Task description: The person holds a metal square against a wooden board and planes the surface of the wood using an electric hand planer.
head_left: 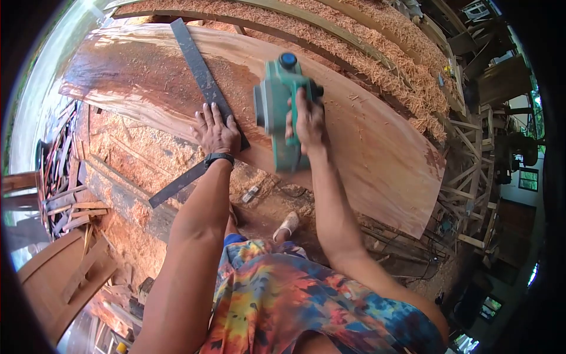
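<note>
Fingers of the right hand wrap the green electric planer, its long axis crossing the wide plank. Left hand, arm outstretched, presses spread flat on the steel square.

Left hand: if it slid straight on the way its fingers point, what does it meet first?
The left hand lies flat on the dark metal square, fingers pointing up the wooden slab. Straight on, it likely meets only sawdust-strewn slab surface; the green electric planer sits off to its right.
</note>
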Motion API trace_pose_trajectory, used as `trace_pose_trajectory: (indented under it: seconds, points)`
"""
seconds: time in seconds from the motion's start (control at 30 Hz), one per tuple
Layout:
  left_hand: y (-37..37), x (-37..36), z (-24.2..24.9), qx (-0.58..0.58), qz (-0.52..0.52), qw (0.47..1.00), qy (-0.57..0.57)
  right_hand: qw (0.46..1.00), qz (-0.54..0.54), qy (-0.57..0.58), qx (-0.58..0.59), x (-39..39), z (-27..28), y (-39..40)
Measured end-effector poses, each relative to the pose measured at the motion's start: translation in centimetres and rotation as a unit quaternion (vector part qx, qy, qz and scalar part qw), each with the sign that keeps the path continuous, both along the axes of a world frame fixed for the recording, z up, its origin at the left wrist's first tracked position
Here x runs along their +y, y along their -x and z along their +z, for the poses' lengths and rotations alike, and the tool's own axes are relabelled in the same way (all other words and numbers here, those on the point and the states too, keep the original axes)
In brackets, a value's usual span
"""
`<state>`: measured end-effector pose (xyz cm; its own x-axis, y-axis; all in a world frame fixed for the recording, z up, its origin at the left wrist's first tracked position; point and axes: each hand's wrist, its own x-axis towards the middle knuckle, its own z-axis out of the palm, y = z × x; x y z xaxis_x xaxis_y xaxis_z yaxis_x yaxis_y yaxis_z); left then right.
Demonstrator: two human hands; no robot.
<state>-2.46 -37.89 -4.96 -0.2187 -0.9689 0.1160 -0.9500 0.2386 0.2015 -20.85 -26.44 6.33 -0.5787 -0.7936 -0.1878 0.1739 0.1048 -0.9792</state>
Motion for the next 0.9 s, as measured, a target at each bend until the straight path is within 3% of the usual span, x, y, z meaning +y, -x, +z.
trace_pose_trajectory:
  seconds: [0.17, 0.27, 0.43, 0.73, 0.9]
  points:
    - [0.0, 0.3, 0.0, 0.005, -0.003, 1.000, -0.003, 1.000, 0.003, 0.005, -0.012, 11.4, 0.2, -6.7]
    - [0.0, 0.3, 0.1, 0.017, -0.004, 1.000, 0.000, 0.999, -0.007, -0.015, -0.046, 13.5, 0.4, -7.9]
    - [0.1, 0.3, 0.1, 0.018, 0.000, 1.000, 0.008, 1.000, 0.004, -0.004, -0.029, 9.7, 0.2, -5.8]
    - [-0.1, 0.5, 0.7, 0.006, -0.009, 1.000, -0.008, 0.999, -0.027, -0.005, 0.025, -6.6, -0.2, 2.9]
    - [0.0, 0.3, 0.6, 0.014, -0.011, 1.000, -0.010, 1.000, -0.007, 0.022, -0.005, -8.4, -0.8, 4.1]
